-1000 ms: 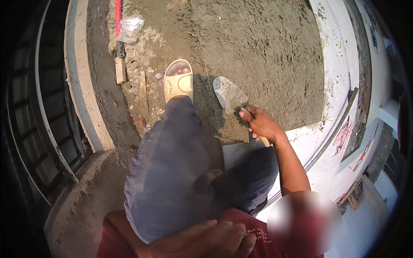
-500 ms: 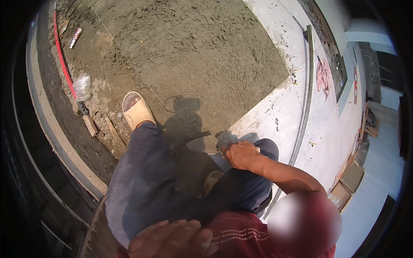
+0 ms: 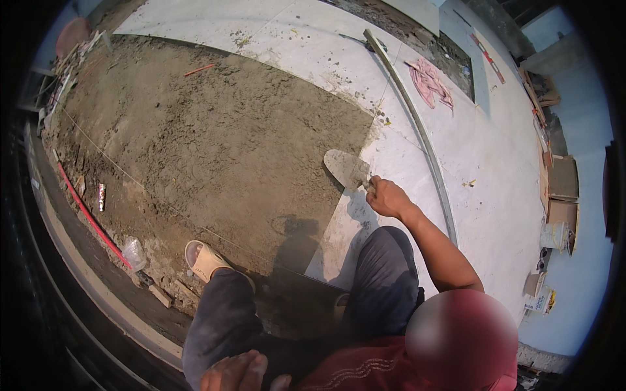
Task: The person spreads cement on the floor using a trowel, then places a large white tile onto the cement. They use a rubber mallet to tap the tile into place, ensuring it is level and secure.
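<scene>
My right hand [image 3: 387,195] is closed on the handle of a trowel [image 3: 342,168], whose blade hangs over the border between wet mortar [image 3: 228,137] and white tiles [image 3: 469,143]. My left hand [image 3: 244,371] is at the lower edge by my left leg [image 3: 222,313], fingers loosely bent and thumb apart, holding nothing visible. My sandalled foot [image 3: 203,259] rests on the mortar beside a taut string.
A long metal straightedge [image 3: 419,140] lies across the tiles near a pink cloth [image 3: 430,83]. A red pipe [image 3: 91,215] and plastic bag [image 3: 134,253] lie along the left ledge [image 3: 52,202]. Cardboard boxes [image 3: 562,177] line the right side.
My view has swung up across the floor, showing more mortar and tiles. The trowel has been raised from beside my right knee and moved forward to the tile edge.
</scene>
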Demonstrator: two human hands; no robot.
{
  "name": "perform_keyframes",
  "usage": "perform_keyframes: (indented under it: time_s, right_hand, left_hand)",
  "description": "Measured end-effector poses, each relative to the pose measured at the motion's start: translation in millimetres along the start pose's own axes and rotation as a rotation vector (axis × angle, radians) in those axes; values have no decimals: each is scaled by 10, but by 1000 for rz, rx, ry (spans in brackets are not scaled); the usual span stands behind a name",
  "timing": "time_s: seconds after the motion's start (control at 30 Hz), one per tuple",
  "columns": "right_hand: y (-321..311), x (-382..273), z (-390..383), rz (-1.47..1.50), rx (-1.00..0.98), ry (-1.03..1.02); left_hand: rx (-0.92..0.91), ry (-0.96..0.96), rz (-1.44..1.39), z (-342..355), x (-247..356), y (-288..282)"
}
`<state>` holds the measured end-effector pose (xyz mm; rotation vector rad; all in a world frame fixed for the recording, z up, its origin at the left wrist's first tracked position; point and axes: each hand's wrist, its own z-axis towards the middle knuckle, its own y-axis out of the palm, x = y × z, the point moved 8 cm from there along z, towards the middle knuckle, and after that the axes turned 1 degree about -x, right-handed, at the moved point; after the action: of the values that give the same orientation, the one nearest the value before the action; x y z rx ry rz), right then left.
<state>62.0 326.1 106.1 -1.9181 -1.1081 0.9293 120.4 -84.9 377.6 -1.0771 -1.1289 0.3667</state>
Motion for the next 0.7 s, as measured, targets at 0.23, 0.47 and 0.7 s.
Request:
perform_keyframes:
  time_s: [0.23, 0.47, 0.7]
  right_hand:
    - [-626, 492, 187, 203, 126, 197]
    - [-1115, -441, 1239, -3, 371, -239]
    - [-1391, -1810, 3035, -258, 283, -210]
  left_hand:
    - [59, -28, 103, 4, 34, 9]
    - [116, -50, -12, 95, -82, -91]
    - [184, -108, -94, 378, -375, -205]
